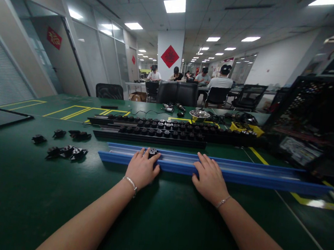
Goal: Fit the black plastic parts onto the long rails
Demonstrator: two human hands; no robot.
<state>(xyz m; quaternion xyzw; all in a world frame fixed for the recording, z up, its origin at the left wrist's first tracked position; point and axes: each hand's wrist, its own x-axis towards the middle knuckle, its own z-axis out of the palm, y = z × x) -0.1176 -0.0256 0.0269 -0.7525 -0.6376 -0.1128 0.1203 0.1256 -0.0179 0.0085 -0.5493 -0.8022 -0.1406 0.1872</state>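
Note:
A long blue channel rail (177, 166) lies crosswise on the green table in front of me. My left hand (143, 169) bends over its left part, fingers around a small black part (152, 152) that sits in the channel. The fingers partly hide this part. Further right, my right hand (209, 179) grips the rail, its fingers across the channel and its thumb at the near wall. Loose black parts (67, 152) of a similar look lie in a cluster left of the rail, with several more (79, 135) just behind them.
Behind the blue rail are black rails (150, 139) lined with black parts. A metal bowl (199, 115), a yellow tray (247, 128) and cables (245, 117) lie farther back. A dark panel (0, 119) rests at left; a dark rack (305, 111) stands at right. People (220, 83) sit beyond.

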